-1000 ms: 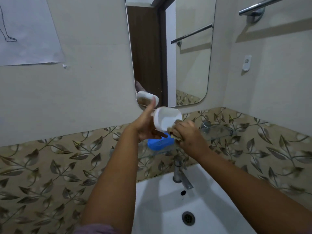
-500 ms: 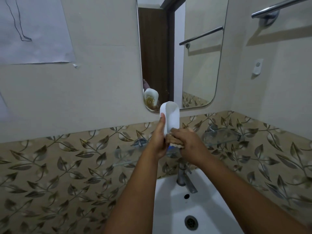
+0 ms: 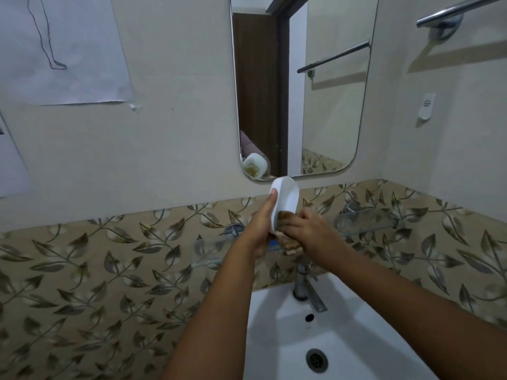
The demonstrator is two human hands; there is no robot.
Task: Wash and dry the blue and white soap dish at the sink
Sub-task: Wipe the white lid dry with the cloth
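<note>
Compared with half a second ago, the white dish keeps its upright, on-edge pose above the tap; the hands have not shifted relative to it. One second ago the dish was tilted open toward the camera and the blue part sat fully exposed beneath it; now only a sliver of blue shows between the wrists.

Left hand: clamped on the dish's left edge, thumb extended up along the rim. Right hand: curled around a brownish wad, possibly a sponge or cloth, pressed against the lower end of the dish. The two hands are together, touching at the dish.

The dish is held in the air in front of the leaf-patterned tile band, just below the mirror. The mirror reflects the dish's stained underside.

Below the hands: a white sink with a drain and an overflow hole. A glass shelf runs along the tile band behind the hands. A paper drawing is on the left wall; a towel bar and a small white fitting are on the right wall.
</note>
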